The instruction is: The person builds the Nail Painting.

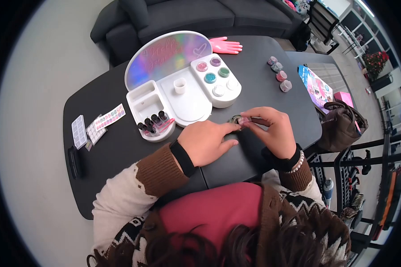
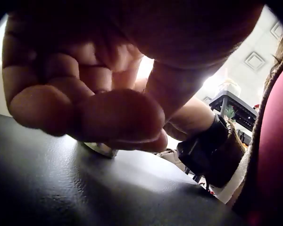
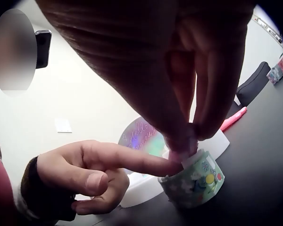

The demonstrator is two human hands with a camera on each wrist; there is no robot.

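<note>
Touching a patterned roll [image 3: 192, 187] on the table [image 1: 259, 91], the left hand [image 1: 207, 141] extends its index finger, gripping nothing; the right hand [image 1: 274, 128] pinches a small pale piece [image 3: 194, 160] at the roll's top. Probably light, the roll suits holding by its outer band; the piece, likely thin and flexible, by an edge.

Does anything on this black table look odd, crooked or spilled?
The pink model hand stands out: it sticks out from behind the shiny panel with no arm visible, so it looks oddly detached. I see no obvious spill or damage.
</note>
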